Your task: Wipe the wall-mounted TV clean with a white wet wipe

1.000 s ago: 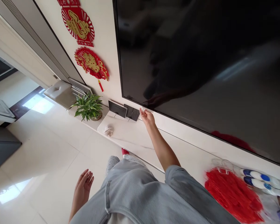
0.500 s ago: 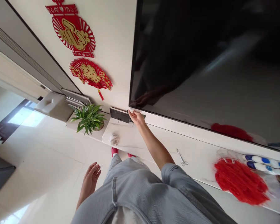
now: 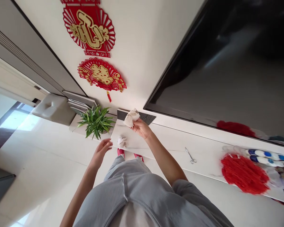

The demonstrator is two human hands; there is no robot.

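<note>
My right hand [image 3: 140, 127] is closed on a crumpled white tissue [image 3: 131, 117], held just above the white marble-look shelf [image 3: 170, 148], below the lower left corner of the big black TV [image 3: 229, 66]. My left hand [image 3: 101, 153] is open with fingers stretched out. It reaches toward a second crumpled tissue wad [image 3: 122, 141] lying at the shelf's front edge, close to it but apart.
A potted green plant [image 3: 96, 121] stands at the shelf's left end, dark framed panels [image 3: 145, 117] behind my right hand. Small scissors [image 3: 191, 156], a red tassel bundle [image 3: 245, 173] and blue-white bottles [image 3: 265, 156] lie to the right. Red paper decorations [image 3: 101, 74] hang on the wall.
My right hand came away from the TV's lower corner, now gripping a crumpled tissue. My left hand rose from beside my hip to the shelf edge near the tissue wad.
</note>
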